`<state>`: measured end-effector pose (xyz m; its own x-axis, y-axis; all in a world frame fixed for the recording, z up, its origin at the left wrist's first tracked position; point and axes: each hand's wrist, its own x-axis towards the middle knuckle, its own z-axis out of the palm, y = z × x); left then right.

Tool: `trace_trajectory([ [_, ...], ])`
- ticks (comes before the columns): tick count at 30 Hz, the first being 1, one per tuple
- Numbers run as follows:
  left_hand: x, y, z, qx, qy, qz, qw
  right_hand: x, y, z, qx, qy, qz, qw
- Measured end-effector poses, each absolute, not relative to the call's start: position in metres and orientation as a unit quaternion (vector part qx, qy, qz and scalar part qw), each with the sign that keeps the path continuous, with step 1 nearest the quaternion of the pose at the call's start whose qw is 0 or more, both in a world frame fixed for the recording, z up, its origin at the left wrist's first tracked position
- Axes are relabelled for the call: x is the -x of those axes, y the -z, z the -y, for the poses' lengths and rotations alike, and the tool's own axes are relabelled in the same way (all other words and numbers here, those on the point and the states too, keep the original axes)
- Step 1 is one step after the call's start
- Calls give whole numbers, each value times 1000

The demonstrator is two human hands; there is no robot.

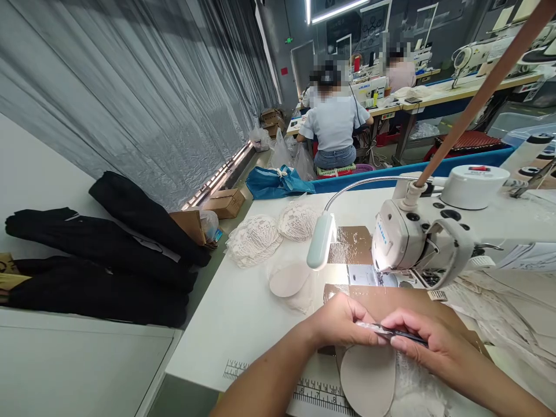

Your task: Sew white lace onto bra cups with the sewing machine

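My left hand (341, 321) pinches the edge of a white lace piece (368, 326) just in front of the sewing machine. A beige bra cup (369, 379) hangs below that hand, with more white lace (419, 385) to its right. My right hand (428, 339) is closed on small thread snips (410, 335) with a dark handle. Their metal tip lies at the lace edge between my two hands. The fingers of my left hand partly cover the lace, so I cannot tell whether the blades touch a thread.
The sewing machine (399, 231) stands behind my hands, its lamp (319, 243) shining on the needle area. Lace-covered cups (254, 240) and a beige cup (289, 280) lie on the left of the white table (217, 336). Pale fabric pieces (499, 307) are heaped right. A person (334, 121) sits ahead.
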<state>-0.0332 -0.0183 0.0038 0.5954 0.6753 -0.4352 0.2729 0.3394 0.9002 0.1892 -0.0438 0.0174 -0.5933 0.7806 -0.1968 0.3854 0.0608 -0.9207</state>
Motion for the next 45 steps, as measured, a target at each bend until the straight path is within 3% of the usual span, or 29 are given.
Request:
trace_trajectory([
  [10,30,-9,19,-570,-145,-415,694,-188,-10,44,449,-506,709,201],
  [15,27,-4,19,-589,-168,-405,679,-189,4,43,452,-578,636,240],
  [21,45,-9,9,-637,-106,-353,677,-185,2,39,427,-541,705,168],
  [31,42,-9,19,-639,-163,-405,633,-186,-5,43,446,-494,726,170],
  [38,33,-4,23,-599,-193,-394,670,-193,-14,43,448,-535,683,215],
  [45,33,-5,22,-558,-161,-425,694,-195,-19,43,420,-533,712,181],
])
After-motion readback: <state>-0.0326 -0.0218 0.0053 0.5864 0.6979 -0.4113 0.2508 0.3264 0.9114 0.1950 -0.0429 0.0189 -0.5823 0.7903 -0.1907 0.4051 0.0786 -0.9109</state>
